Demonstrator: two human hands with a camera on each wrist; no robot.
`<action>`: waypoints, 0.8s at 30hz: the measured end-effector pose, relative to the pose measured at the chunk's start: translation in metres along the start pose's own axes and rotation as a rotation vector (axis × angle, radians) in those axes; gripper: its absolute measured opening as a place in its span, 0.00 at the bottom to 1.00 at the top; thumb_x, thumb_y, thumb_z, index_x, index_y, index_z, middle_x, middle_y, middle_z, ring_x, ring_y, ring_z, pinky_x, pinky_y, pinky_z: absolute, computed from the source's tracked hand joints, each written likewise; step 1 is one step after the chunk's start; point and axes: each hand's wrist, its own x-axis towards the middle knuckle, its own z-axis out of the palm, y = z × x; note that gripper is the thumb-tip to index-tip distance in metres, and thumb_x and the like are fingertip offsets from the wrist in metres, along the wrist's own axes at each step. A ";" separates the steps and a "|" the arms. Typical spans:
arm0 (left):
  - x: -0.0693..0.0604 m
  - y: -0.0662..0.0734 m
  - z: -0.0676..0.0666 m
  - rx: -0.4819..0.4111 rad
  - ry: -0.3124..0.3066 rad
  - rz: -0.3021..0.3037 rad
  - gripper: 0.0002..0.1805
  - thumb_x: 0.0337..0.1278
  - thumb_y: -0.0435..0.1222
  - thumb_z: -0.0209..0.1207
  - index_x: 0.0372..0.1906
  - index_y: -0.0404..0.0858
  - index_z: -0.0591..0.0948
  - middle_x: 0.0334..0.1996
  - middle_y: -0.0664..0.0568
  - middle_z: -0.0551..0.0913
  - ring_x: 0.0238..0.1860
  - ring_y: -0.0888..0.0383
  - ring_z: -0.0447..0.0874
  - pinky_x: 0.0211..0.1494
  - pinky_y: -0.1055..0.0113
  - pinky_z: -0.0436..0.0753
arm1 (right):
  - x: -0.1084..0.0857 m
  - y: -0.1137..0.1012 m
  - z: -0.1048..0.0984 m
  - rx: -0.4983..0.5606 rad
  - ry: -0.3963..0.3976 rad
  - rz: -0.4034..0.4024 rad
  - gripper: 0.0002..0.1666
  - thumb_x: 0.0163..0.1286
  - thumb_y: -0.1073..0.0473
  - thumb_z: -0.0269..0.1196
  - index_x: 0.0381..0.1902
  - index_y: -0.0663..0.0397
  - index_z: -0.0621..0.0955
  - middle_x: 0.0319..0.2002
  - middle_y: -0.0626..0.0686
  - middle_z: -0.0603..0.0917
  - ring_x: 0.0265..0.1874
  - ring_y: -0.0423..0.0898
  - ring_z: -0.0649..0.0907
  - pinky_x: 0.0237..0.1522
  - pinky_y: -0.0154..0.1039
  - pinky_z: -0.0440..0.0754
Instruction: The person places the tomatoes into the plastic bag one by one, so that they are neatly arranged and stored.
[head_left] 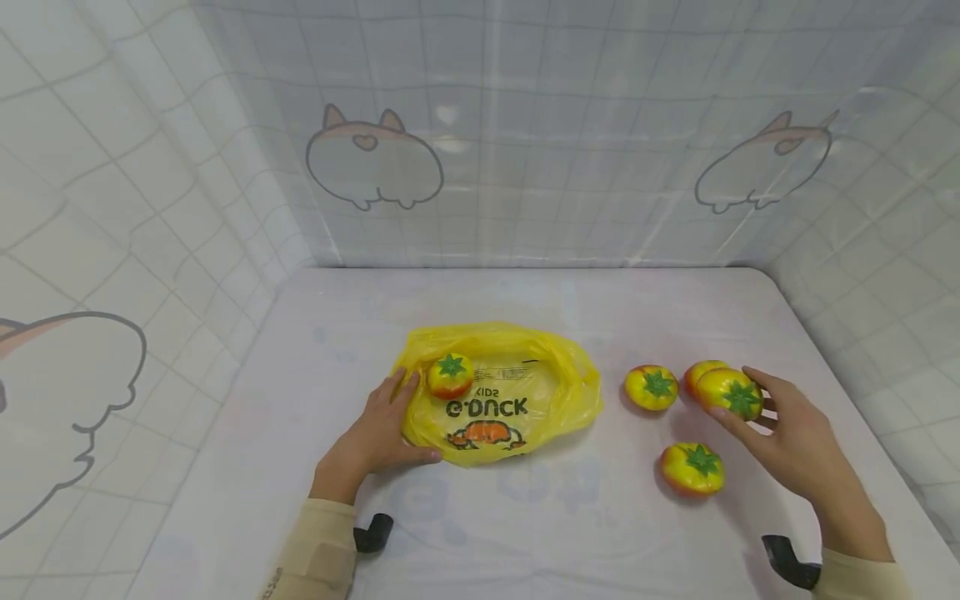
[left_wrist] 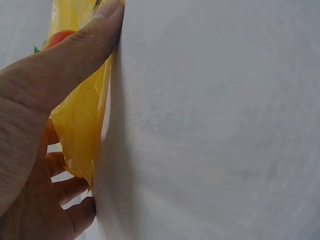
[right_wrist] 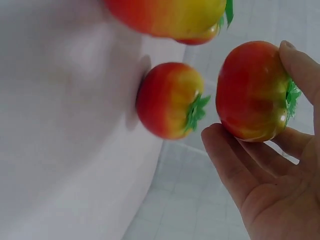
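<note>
In the head view, my left hand (head_left: 386, 425) rests spread against the left side of a yellow plastic bag (head_left: 573, 392). Its thumb lies along the near edge, and its fingers reach past the left rim. A toy tomato (head_left: 451, 375), yellow and red with a green leafy top, sits at the bag's left inside its opening. On the right, my right hand (head_left: 798, 437) holds another toy tomato (right_wrist: 252, 92) between thumb and fingers, raised off the table. Behind it, a toy tomato (head_left: 701, 372) is partly hidden. Two more toy tomatoes (head_left: 651, 388) lie left and nearer.
The white-covered table (head_left: 540, 533) is enclosed by tiled-pattern curtains (head_left: 525, 167) at the back and both sides. Black curved pieces (head_left: 372, 533) stick out by both wrists. The bag carries dark lettering and an orange picture.
</note>
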 end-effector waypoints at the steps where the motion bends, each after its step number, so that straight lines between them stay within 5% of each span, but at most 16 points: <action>1: 0.000 0.000 0.000 -0.001 0.000 0.002 0.74 0.35 0.68 0.75 0.84 0.45 0.48 0.84 0.42 0.39 0.82 0.36 0.42 0.74 0.34 0.65 | 0.001 -0.002 0.001 0.012 0.006 -0.011 0.50 0.68 0.44 0.71 0.74 0.69 0.64 0.63 0.75 0.72 0.50 0.73 0.80 0.49 0.68 0.81; 5: 0.000 0.000 -0.001 -0.002 -0.003 0.005 0.74 0.36 0.68 0.75 0.84 0.44 0.48 0.84 0.42 0.39 0.82 0.36 0.42 0.73 0.33 0.65 | 0.004 -0.011 0.006 0.058 0.033 -0.060 0.48 0.67 0.47 0.73 0.74 0.67 0.65 0.63 0.72 0.73 0.51 0.70 0.80 0.48 0.58 0.84; 8: 0.000 0.001 -0.002 0.001 -0.004 0.007 0.74 0.36 0.68 0.75 0.84 0.44 0.47 0.84 0.42 0.39 0.82 0.36 0.42 0.74 0.34 0.65 | 0.008 -0.018 0.008 0.077 0.053 -0.097 0.48 0.66 0.48 0.74 0.74 0.66 0.67 0.63 0.70 0.74 0.52 0.67 0.80 0.46 0.34 0.86; 12: 0.001 0.002 -0.003 -0.003 0.001 0.002 0.74 0.37 0.67 0.76 0.85 0.45 0.47 0.84 0.42 0.38 0.82 0.36 0.41 0.74 0.34 0.64 | 0.013 -0.028 0.012 0.105 0.072 -0.135 0.47 0.66 0.49 0.74 0.73 0.65 0.68 0.64 0.68 0.74 0.51 0.63 0.80 0.45 0.08 0.68; 19: 0.000 0.002 -0.003 -0.013 -0.008 -0.018 0.73 0.37 0.66 0.76 0.85 0.46 0.47 0.84 0.43 0.38 0.82 0.36 0.41 0.74 0.33 0.63 | 0.020 -0.041 0.018 0.142 0.072 -0.169 0.45 0.67 0.50 0.73 0.73 0.63 0.68 0.65 0.66 0.74 0.52 0.62 0.80 0.45 0.07 0.67; 24: -0.002 0.003 -0.002 -0.016 -0.010 -0.025 0.73 0.37 0.67 0.76 0.85 0.47 0.47 0.84 0.44 0.37 0.82 0.36 0.40 0.75 0.34 0.63 | 0.023 -0.048 0.022 0.145 0.070 -0.170 0.46 0.66 0.49 0.73 0.74 0.61 0.68 0.65 0.65 0.74 0.55 0.62 0.80 0.47 0.21 0.81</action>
